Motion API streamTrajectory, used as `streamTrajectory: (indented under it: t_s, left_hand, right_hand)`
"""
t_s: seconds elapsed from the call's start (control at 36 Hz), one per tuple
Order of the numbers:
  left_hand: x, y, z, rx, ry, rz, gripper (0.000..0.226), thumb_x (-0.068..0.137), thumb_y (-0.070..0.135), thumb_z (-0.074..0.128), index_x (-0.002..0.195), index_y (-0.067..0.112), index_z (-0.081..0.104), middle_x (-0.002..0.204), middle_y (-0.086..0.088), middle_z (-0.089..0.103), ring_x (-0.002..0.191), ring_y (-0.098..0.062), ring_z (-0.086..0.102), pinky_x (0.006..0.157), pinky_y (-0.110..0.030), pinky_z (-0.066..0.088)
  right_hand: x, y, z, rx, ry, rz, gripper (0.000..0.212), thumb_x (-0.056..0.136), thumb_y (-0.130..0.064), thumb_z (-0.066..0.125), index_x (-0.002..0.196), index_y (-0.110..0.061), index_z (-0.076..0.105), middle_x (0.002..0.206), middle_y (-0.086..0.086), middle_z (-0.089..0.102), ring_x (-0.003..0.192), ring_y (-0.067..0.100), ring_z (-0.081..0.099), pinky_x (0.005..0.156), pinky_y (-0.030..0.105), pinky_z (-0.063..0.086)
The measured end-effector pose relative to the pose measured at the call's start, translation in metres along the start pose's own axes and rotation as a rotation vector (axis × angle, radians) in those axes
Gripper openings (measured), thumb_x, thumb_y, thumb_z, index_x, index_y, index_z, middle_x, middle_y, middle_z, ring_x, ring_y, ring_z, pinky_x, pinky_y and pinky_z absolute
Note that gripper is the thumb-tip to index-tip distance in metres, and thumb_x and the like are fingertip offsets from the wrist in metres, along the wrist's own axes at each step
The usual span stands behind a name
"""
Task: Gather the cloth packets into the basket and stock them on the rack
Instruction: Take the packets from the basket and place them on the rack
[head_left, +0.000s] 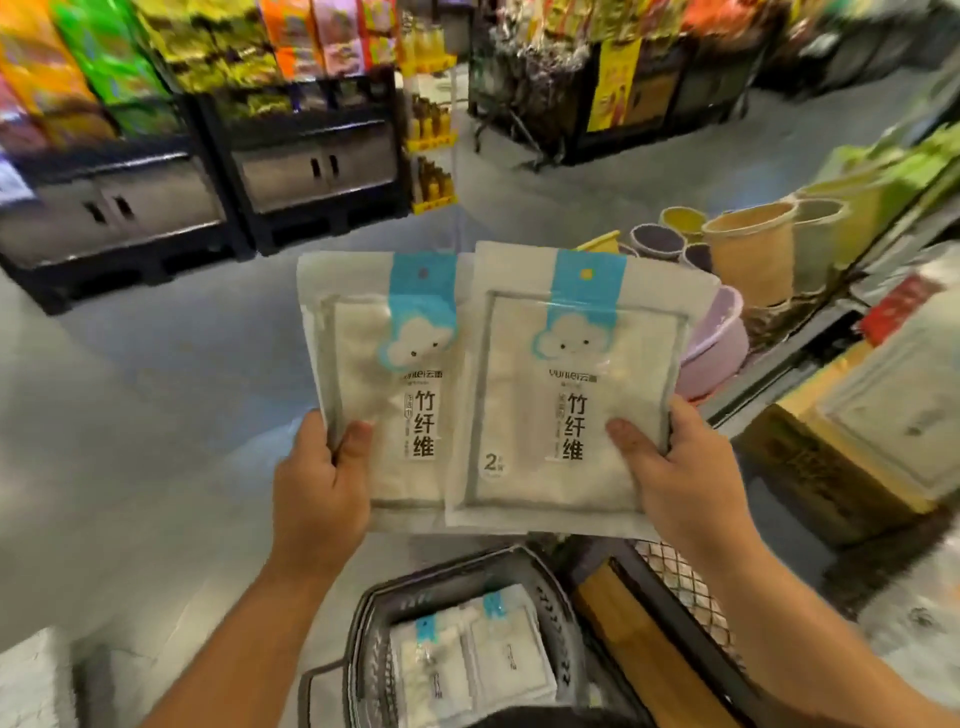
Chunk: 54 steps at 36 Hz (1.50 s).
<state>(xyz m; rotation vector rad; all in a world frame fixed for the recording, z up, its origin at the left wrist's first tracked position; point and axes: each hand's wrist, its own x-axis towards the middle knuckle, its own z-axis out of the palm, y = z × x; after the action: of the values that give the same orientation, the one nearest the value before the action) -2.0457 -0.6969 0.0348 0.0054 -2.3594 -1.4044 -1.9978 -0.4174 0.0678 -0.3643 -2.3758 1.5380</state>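
Note:
I hold two white cloth packets with blue cloud labels up in front of me. My left hand (319, 493) grips the left packet (384, 395) at its lower left edge, thumb on the front. My right hand (685, 467) grips the right packet (571, 395) at its lower right corner; this packet overlaps the left one. Below, between my arms, a dark grey basket (374, 644) stands on the floor with more of the same packets (467, 660) lying inside.
A rack on the right holds stacked plastic bins (753, 249), purple basins (719, 348) and boxed goods (883, 410). Snack shelves with grey cabinet doors (311, 166) line the far left. Grey floor (156, 389) stretches between. A brown box (639, 639) and patterned item sit beside the basket.

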Motion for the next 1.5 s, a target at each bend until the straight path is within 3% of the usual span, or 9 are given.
streamTrajectory:
  t_s: [0.28, 0.69, 0.83, 0.92, 1.06, 1.14, 1.22, 1.36, 1.5]
  left_hand:
    - [0.040, 0.140, 0.124, -0.343, -0.257, 0.216, 0.022, 0.098, 0.021, 0.062, 0.091, 0.038, 0.050, 0.076, 0.023, 0.067, 0.076, 0.016, 0.059, 0.061, -0.006, 0.043]
    - [0.010, 0.297, 0.377, -0.680, -0.687, 0.346, 0.015, 0.100, 0.024, 0.053, 0.092, 0.036, 0.057, 0.068, 0.014, 0.056, 0.056, -0.004, 0.051, 0.046, -0.024, 0.047]
    - [0.001, 0.318, 0.445, -0.659, -0.775, 0.320, 0.015, 0.096, 0.047, 0.050, 0.089, 0.039, 0.061, 0.077, -0.021, 0.052, 0.060, -0.042, 0.052, 0.044, -0.052, 0.049]
    - [-0.001, 0.318, 0.488, -0.592, -0.826, 0.249, 0.046, 0.096, 0.064, 0.048, 0.112, 0.023, 0.062, 0.103, -0.018, 0.064, 0.098, -0.042, 0.062, 0.079, -0.057, 0.055]
    - [-0.017, 0.317, 0.555, -0.430, -1.004, 0.263, 0.035, 0.107, 0.020, 0.026, 0.101, 0.041, 0.054, 0.097, 0.039, 0.061, 0.096, 0.027, 0.051, 0.090, -0.010, 0.039]
    - [-0.012, 0.287, 0.601, -0.299, -1.061, 0.114, 0.035, 0.104, 0.054, 0.030, 0.100, 0.050, 0.065, 0.101, 0.018, 0.066, 0.096, -0.003, 0.064, 0.091, -0.037, 0.047]
    - [-0.003, 0.237, 0.641, -0.170, -1.097, 0.075, 0.051, 0.096, 0.070, 0.028, 0.106, 0.037, 0.065, 0.106, 0.012, 0.071, 0.099, -0.001, 0.064, 0.086, -0.025, 0.048]
    - [0.003, 0.178, 0.671, 0.163, -1.003, 0.174, 0.034, 0.101, 0.041, 0.038, 0.075, 0.026, 0.054, 0.073, 0.009, 0.054, 0.074, -0.015, 0.053, 0.067, -0.031, 0.043]
    - [0.013, 0.111, 0.693, 0.594, -1.011, 0.184, 0.051, 0.096, 0.050, 0.051, 0.135, 0.018, 0.048, 0.130, -0.011, 0.059, 0.117, -0.036, 0.055, 0.094, -0.050, 0.049]
  right_hand:
    - [0.020, -0.002, -0.148, 0.037, 0.389, -0.088, 0.016, 0.093, -0.023, 0.069, 0.108, -0.024, 0.066, 0.077, -0.032, 0.068, 0.074, -0.018, 0.063, 0.056, 0.002, 0.044]
    - [0.083, 0.091, -0.341, 0.068, 0.622, -0.013, 0.016, 0.094, -0.020, 0.069, 0.101, -0.033, 0.063, 0.090, -0.037, 0.068, 0.084, -0.011, 0.066, 0.065, 0.010, 0.049]
    - [0.109, 0.134, -0.379, 0.158, 0.652, -0.031, 0.016, 0.095, -0.022, 0.065, 0.111, -0.023, 0.062, 0.103, -0.013, 0.074, 0.093, 0.005, 0.071, 0.076, 0.023, 0.056]
    - [0.127, 0.160, -0.398, 0.384, 0.634, 0.036, 0.026, 0.091, -0.008, 0.067, 0.115, -0.014, 0.061, 0.107, 0.000, 0.076, 0.099, 0.015, 0.072, 0.079, 0.028, 0.058]
    - [0.157, 0.220, -0.417, 0.451, 0.565, 0.270, 0.027, 0.092, -0.005, 0.070, 0.110, -0.024, 0.066, 0.106, -0.005, 0.077, 0.099, 0.016, 0.073, 0.082, 0.034, 0.059]
    - [0.174, 0.257, -0.415, 0.446, 0.659, 0.365, 0.029, 0.092, -0.009, 0.072, 0.112, -0.028, 0.065, 0.104, -0.009, 0.076, 0.097, 0.011, 0.072, 0.071, 0.022, 0.057]
    - [0.186, 0.285, -0.406, 0.406, 0.713, 0.410, 0.036, 0.091, -0.024, 0.072, 0.125, -0.027, 0.061, 0.116, -0.007, 0.072, 0.104, 0.008, 0.069, 0.082, 0.028, 0.058]
    - [0.198, 0.322, -0.389, 0.239, 0.765, 0.511, 0.019, 0.096, -0.024, 0.068, 0.109, -0.036, 0.062, 0.103, -0.011, 0.072, 0.095, 0.007, 0.068, 0.090, 0.042, 0.056]
    - [0.209, 0.332, -0.366, -0.125, 0.879, 0.606, 0.010, 0.093, -0.026, 0.072, 0.095, -0.023, 0.063, 0.101, 0.001, 0.057, 0.095, 0.027, 0.057, 0.078, 0.038, 0.044]
